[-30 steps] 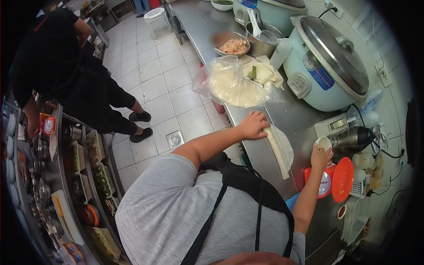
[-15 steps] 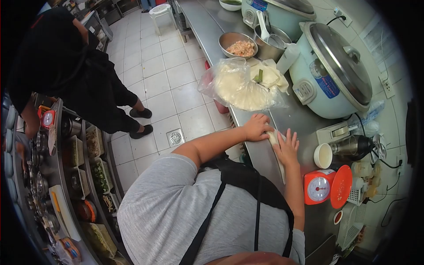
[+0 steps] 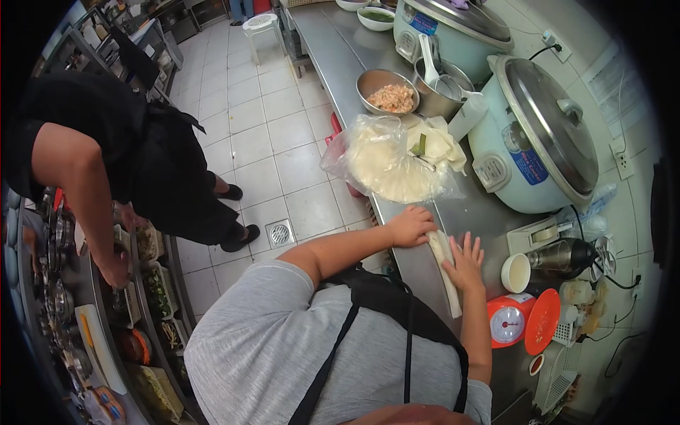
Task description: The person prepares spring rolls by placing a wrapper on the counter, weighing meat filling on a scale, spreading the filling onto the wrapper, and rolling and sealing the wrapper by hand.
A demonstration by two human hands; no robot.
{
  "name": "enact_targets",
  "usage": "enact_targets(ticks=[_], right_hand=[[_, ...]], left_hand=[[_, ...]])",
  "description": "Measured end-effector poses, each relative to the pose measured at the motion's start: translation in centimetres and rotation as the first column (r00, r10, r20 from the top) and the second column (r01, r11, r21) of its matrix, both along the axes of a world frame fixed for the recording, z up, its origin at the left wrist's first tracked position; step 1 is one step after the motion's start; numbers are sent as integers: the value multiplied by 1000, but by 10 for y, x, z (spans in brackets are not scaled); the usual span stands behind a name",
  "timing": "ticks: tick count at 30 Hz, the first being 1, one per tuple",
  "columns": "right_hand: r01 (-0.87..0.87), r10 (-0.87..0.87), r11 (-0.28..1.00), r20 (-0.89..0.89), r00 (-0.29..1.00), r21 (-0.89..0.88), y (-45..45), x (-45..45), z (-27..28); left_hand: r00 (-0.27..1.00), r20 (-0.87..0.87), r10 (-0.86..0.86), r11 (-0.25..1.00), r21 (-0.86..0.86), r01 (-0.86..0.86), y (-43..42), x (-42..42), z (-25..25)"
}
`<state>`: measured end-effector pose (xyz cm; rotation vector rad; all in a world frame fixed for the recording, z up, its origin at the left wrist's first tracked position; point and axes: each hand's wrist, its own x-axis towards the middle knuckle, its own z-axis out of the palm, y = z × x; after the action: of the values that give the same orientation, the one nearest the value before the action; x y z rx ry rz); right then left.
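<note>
A long pale rolled wrapper (image 3: pixel 446 273) lies on the steel counter. At its upper end is my left hand (image 3: pixel 412 227), fingers curled and pressed over the tip. My right hand (image 3: pixel 465 263) rests against the roll's right side with its fingers spread. A clear plastic bag of round pale wrappers (image 3: pixel 389 159) lies above my left hand, with folded wrappers and a green piece at its right. Behind it stands a metal bowl of pinkish filling (image 3: pixel 391 99). To the right of my right hand sits a small white bowl (image 3: pixel 516 273).
Two rice cookers (image 3: pixel 528 142) stand along the wall. A red scale (image 3: pixel 507 320) and a red plate (image 3: pixel 542 322) are at the right, near a metal flask (image 3: pixel 563 256). At the left a co-worker in black (image 3: pixel 134 149) leans over food containers. A white stool (image 3: pixel 262 25) stands behind.
My right hand has let go of the small white bowl and come onto the roll. The wrapper's flat part is now rolled up. The co-worker has bent forward and reached toward the containers.
</note>
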<state>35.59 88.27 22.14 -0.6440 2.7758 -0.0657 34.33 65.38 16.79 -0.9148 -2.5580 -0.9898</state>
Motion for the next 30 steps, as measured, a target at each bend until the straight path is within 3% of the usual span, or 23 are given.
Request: enact_targets(ticks=[8, 17, 20, 24, 30], right_hand=[[-138, 137, 985, -18, 990, -105, -34, -23, -10], [-142, 146, 986, 49, 988, -84, -1, -6, 8], [-160, 158, 977, -29, 987, -141, -20, -17, -10], [-110, 108, 990, -26, 994, -88, -30, -18, -10], [-16, 17, 1000, -60, 998, 17, 30, 12, -9]], left_hand=[[1000, -16, 26, 1000, 18, -25, 1, -1, -3], [1000, -12, 25, 999, -21, -25, 1, -2, -2], [999, -19, 26, 999, -22, -26, 2, -1, -1], [999, -22, 28, 1000, -9, -28, 2, -2, 0], [999, 35, 27, 1000, -8, -27, 3, -4, -1]])
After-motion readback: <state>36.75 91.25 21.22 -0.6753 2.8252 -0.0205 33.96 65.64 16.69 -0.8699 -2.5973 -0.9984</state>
